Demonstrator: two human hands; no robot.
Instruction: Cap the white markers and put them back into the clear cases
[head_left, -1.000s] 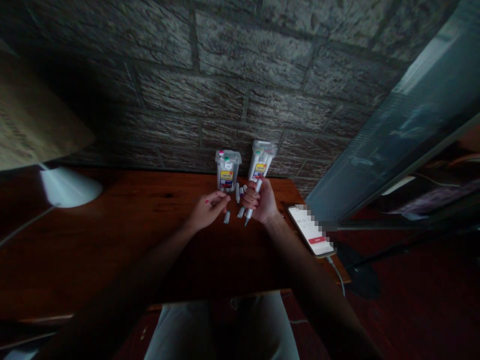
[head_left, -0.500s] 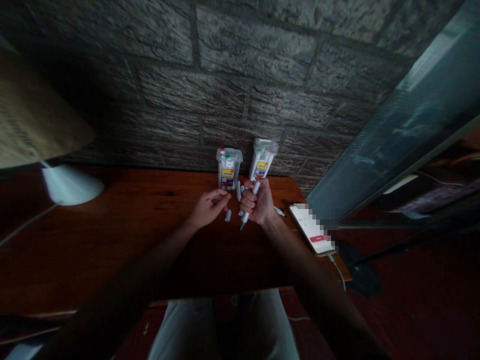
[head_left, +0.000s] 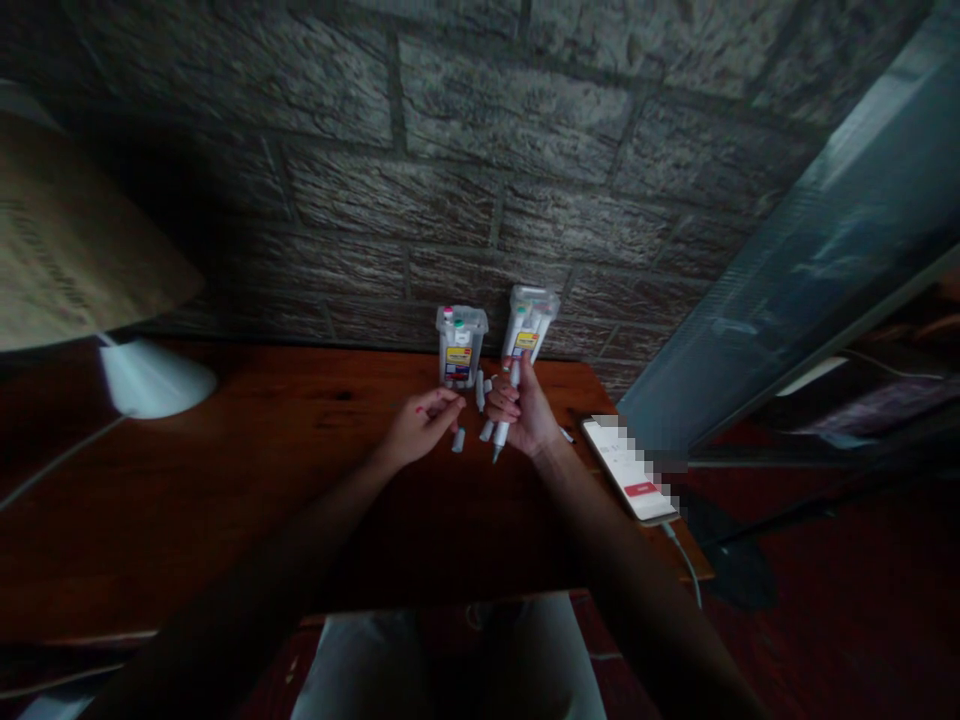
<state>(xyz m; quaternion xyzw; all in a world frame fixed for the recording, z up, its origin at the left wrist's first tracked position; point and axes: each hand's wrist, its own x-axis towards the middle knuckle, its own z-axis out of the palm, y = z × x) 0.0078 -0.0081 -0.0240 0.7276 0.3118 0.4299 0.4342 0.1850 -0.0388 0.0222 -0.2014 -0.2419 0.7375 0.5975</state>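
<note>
My right hand (head_left: 531,410) is wrapped round a white marker (head_left: 502,434), which tilts with its greyish tip pointing down toward the table. My left hand (head_left: 421,428), with pink marks on it, has its fingers pinched together. A small pale marker cap (head_left: 458,441) shows at those fingertips and seems to be held there. Between and behind my hands, several white markers (head_left: 481,390) lie on the wood. A clear marker box (head_left: 459,350) with a yellow label stands beyond my left hand. A second clear box (head_left: 530,318) of markers stands behind my right hand.
The wooden table (head_left: 247,480) meets a grey stone-block wall (head_left: 442,170). A phone (head_left: 630,470) with a white cable (head_left: 686,560) lies near the right edge. At left stands a lamp with a white base (head_left: 154,380) and brown shade (head_left: 82,240).
The marker in my right hand has turned more upright, and my right thumb now lies along its upper end. The whole view has shifted slightly; my left hand keeps its pinch.
</note>
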